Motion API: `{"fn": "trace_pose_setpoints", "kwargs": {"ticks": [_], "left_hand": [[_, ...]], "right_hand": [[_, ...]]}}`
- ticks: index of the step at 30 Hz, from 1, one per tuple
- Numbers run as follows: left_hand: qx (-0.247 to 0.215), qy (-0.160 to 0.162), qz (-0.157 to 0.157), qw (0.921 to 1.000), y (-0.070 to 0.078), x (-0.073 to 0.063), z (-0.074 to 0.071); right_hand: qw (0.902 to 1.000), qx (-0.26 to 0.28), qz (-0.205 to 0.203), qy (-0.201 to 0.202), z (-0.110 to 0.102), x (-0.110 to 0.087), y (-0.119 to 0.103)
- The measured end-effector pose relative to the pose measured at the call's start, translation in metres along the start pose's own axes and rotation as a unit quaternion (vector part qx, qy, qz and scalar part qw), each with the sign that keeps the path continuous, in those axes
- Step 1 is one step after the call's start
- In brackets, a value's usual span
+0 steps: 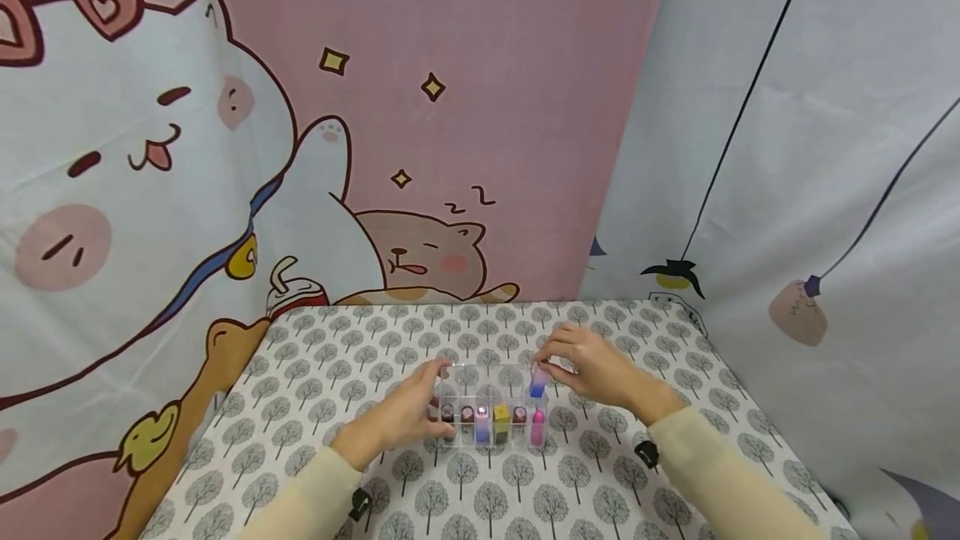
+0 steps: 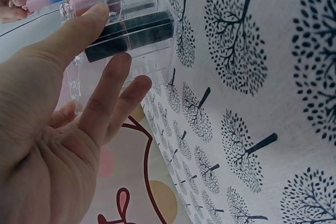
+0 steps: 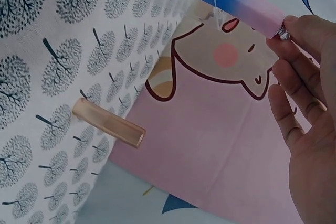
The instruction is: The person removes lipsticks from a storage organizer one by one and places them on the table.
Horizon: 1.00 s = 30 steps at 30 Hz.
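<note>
A clear plastic lipstick organizer [image 1: 491,382] stands on the tree-print cloth, with several lipstick tubes in its front row. My left hand [image 1: 405,407] grips its left end, thumb at the front and forefinger toward the back; the other fingers extend past a black lipstick tube [image 2: 128,38]. At the back right compartment, my right hand [image 1: 588,363] pinches a pink-and-blue lipstick tube [image 3: 239,3] by its pink end, near a small clear crystal-like piece. The blue end points down at the organizer. In the front row are a yellow-topped tube [image 1: 501,423] and a bright pink tube [image 1: 537,427].
A peach-gold tube [image 3: 109,123] stands on the cloth in the right wrist view. The tree-print cloth [image 1: 487,507] covers the table. Behind it hangs a pink cartoon backdrop [image 1: 510,107], with a pale curtain [image 1: 847,148] on the right.
</note>
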<state>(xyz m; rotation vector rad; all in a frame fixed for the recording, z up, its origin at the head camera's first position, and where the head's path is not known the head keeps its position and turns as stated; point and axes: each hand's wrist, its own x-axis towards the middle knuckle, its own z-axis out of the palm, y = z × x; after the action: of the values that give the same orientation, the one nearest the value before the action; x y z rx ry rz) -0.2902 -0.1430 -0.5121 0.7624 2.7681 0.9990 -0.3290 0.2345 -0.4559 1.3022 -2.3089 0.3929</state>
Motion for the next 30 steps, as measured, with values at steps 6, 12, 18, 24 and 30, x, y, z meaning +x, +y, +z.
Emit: {"fn": "trace_pose_setpoints", "kwargs": {"ticks": [6,12,18,24,30], "left_hand": [[0.0,0.002,-0.001,1.0,0.0,0.0,0.0],[-0.001,0.001,0.002,1.0,-0.001,0.0,0.0],[-0.002,0.001,0.003,1.0,-0.003,0.001,0.0],[0.006,-0.001,0.004,1.0,-0.003,0.001,0.0],[0.004,0.001,0.001,1.0,-0.002,0.0,0.0]], "right_hand": [[0.9997,-0.005,0.022,-0.005,-0.012,0.001,0.005],[0.9988,-0.012,0.046,-0.003,-0.019,-0.003,0.012],[0.9996,-0.005,0.02,0.021,-0.025,-0.006,0.02],[0.999,-0.023,0.031,0.021,-0.03,-0.012,0.028],[0.9984,-0.026,0.045,0.024,-0.036,-0.017,0.036]]}}
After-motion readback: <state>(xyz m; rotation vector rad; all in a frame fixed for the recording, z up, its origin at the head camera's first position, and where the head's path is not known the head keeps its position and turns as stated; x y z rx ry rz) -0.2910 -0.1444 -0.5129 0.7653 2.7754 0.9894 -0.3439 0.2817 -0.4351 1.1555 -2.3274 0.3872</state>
